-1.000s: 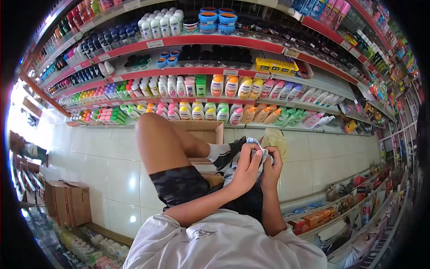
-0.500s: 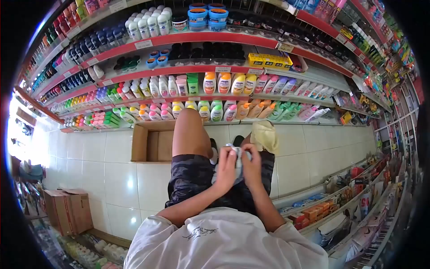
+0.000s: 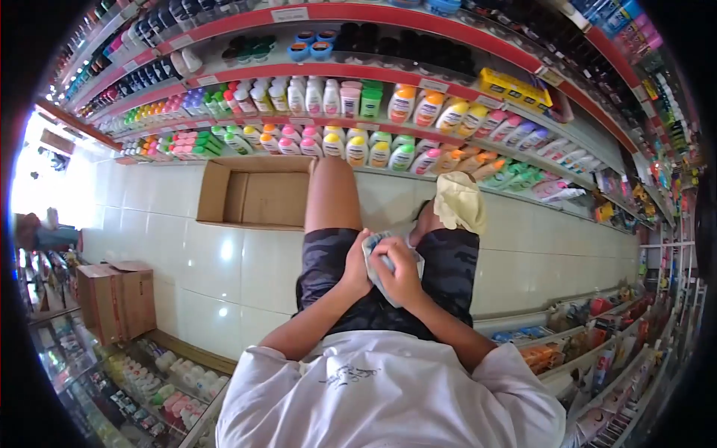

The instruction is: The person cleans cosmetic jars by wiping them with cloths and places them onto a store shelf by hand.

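In front of my lap, a crumpled grey-white cloth [image 3: 388, 289] is bunched between my two hands. My left hand [image 3: 358, 265] closes round its left side, thumb up. Over its front, my right hand [image 3: 399, 272] has its fingers curled in and pressed against it. Whether something is wrapped inside the cloth I cannot tell. A pale yellow cloth [image 3: 458, 203] lies draped over my right knee, beyond the hands.
Shelves ahead carry rows of lotion bottles [image 3: 403, 104] and dark jars. An open cardboard box [image 3: 258, 223] stands on the tiles by my left knee. A closed carton [image 3: 116, 302] is farther left. Low racks [image 3: 545, 355] with packets run along the right, and a glass case [image 3: 160, 384] is behind left.
My view has shifted, so the shelves sit higher and tilted. My right hand has moved from the cloth's right side to across its front, while my left hand stays on its left.
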Demonstrator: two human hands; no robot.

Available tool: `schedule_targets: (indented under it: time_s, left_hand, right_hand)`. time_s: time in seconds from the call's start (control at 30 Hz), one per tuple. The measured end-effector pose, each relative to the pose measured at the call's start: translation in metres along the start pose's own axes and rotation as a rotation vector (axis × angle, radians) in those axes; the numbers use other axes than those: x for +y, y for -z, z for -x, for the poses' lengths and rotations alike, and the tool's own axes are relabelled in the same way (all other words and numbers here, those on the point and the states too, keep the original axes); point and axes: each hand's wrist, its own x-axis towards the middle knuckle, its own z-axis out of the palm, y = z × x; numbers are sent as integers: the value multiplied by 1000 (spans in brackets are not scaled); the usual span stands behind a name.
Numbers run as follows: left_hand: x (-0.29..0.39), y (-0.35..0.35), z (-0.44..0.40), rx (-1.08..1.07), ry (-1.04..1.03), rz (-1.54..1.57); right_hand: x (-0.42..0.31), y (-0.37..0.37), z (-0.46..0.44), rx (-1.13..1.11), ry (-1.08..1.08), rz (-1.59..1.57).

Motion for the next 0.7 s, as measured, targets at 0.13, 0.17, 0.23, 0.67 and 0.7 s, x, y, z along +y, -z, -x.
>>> schedule_targets:
  time_s: [0.13,0.17,0.23,0.67,0.7]
  left_hand:
    - [4,7,-8,-39,-12,-100]
    - [9,-9,-1,14,82,36]
    - [8,-16,2,17,71,-7]
    - [-16,-3,-15,34,27,-168]
    - [-9,-11,-10,76,85,-209]
  right_hand:
    - [-3,-3,2,-93,31,-22]
    - [4,-2,-2,-29,-50,-12]
    - [17,3,-10,48,-185,-29]
    - [19,18,8,67,-148,65]
    - [12,17,13,10,-110,23]
